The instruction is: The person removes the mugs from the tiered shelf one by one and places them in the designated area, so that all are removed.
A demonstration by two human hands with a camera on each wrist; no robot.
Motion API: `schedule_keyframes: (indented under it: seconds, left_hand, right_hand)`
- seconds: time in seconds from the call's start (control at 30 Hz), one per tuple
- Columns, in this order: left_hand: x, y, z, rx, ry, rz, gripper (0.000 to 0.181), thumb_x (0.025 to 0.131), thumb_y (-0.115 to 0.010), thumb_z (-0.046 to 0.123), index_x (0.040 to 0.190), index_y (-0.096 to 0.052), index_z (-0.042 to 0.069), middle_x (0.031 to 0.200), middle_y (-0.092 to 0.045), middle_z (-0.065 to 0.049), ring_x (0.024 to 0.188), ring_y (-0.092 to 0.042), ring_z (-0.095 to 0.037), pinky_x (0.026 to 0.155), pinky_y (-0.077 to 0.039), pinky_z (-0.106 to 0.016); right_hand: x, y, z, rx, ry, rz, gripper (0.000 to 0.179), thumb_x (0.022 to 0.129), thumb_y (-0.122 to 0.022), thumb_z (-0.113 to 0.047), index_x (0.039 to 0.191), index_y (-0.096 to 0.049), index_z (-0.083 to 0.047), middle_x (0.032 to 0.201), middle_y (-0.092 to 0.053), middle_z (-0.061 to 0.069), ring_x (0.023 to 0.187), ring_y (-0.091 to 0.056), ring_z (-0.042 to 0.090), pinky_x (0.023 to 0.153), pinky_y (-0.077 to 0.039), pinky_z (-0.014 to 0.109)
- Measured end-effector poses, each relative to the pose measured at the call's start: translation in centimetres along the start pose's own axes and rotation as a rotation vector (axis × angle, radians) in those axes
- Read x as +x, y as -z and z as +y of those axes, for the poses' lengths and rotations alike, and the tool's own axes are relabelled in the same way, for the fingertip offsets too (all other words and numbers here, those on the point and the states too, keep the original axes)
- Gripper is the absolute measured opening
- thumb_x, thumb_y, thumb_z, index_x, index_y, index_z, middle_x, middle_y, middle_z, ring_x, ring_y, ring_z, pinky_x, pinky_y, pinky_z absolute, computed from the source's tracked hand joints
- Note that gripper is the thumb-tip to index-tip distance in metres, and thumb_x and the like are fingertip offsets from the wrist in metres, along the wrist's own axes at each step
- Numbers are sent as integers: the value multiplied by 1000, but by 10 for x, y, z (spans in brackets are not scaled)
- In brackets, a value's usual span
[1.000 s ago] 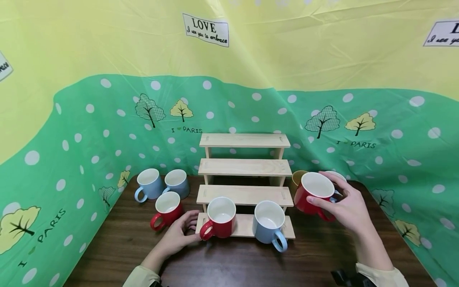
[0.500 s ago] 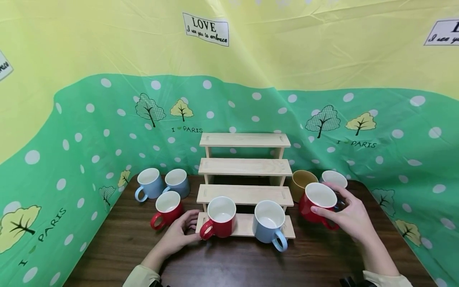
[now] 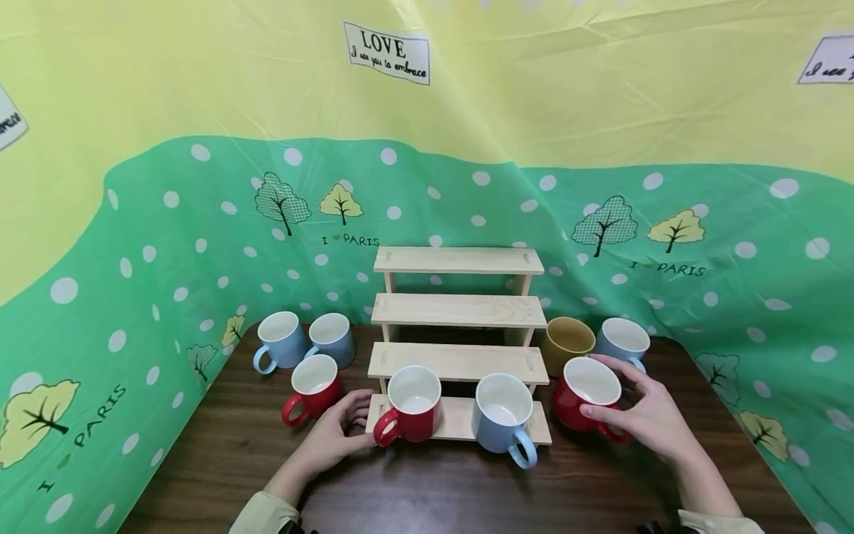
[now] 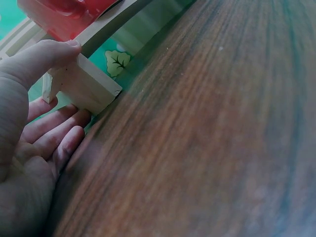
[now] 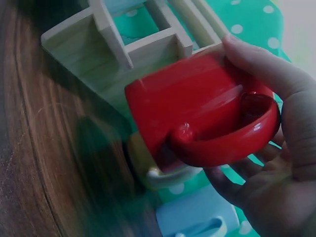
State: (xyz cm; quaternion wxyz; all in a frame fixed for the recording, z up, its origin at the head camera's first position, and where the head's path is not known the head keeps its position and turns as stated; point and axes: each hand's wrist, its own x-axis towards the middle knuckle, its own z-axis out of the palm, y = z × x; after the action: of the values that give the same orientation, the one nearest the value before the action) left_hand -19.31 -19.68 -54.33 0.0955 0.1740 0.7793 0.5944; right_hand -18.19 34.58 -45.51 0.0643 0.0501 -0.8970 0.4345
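My right hand [image 3: 650, 411] holds a red mug [image 3: 577, 404] with a white inside, thumb on the near side and fingers at the far side. In the right wrist view the mug [image 5: 197, 98] has its handle toward the palm, and its bottom is close over the table. At the left end of a stepped wooden stand [image 3: 457, 362], my left hand [image 3: 336, 430] grips the lowest step, with the thumb [image 4: 57, 54] at the board's edge and fingers by the side panel. On that step stand another red mug [image 3: 415, 408] and a light blue mug [image 3: 502, 415].
Left of the stand are two blue mugs [image 3: 283, 348] [image 3: 333, 345] and a red mug [image 3: 316, 389]. Behind the held mug stand a mustard mug [image 3: 557, 348] and a blue mug [image 3: 617, 345]. Patterned cloth [image 3: 460, 200] hangs behind the dark wooden table [image 3: 434, 489].
My right hand has lowered the red mug toward the table and nearer to me, uncovering the mustard mug and the blue mug behind it. The left hand keeps its place on the stand.
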Motion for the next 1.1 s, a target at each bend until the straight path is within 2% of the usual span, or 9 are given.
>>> schedule_keyframes:
  seconds: [0.27,0.43,0.53,0.77,0.93,1.1]
  left_hand:
    - [-3,5,1,12,-25,21,72,91,-90,14,151,-53,1,142,-69,-19,124,-68,-28,103,-56,-27]
    - [-1,3,-1,13,-36,9,72,92,-89,15,152,-53,2,142,-68,-18,124,-68,-26,104,-56,-27]
    - [0,2,-3,3,-18,9,72,91,-90,15,152,-53,3,143,-69,-17,123,-68,-24,103,-56,-26]
    - [0,0,-3,2,-19,11,73,91,-90,15,152,-53,2,142,-69,-18,123,-68,-24,103,-56,-26]
    - [0,0,-2,9,-12,10,73,91,-91,15,152,-53,3,143,-69,-18,122,-68,-24,102,-56,-25]
    - [0,0,-1,7,-14,4,73,92,-90,17,152,-52,2,143,-68,-18,123,-68,-25,103,-56,-26]
  right_hand:
    - [2,-8,9,42,40,-34,82,85,-97,-21,157,-58,-15,140,-67,8,114,-60,2,88,-54,23]
    - [3,-4,16,47,3,-65,83,86,-96,-20,159,-57,-14,139,-66,9,110,-63,5,86,-56,27]
    - [3,-3,20,32,-11,-91,86,85,-97,-22,160,-55,-13,142,-65,14,111,-60,6,87,-56,31]
    - [3,-6,29,-25,-5,-100,90,84,-97,-27,161,-54,-13,146,-64,17,116,-54,0,92,-55,38]
    - [2,-7,31,-37,-24,-109,89,84,-97,-29,160,-53,-11,147,-65,18,117,-53,2,93,-54,45]
    - [3,-7,33,-62,-26,-122,90,85,-96,-30,161,-52,-12,149,-64,18,117,-51,-2,93,-55,41]
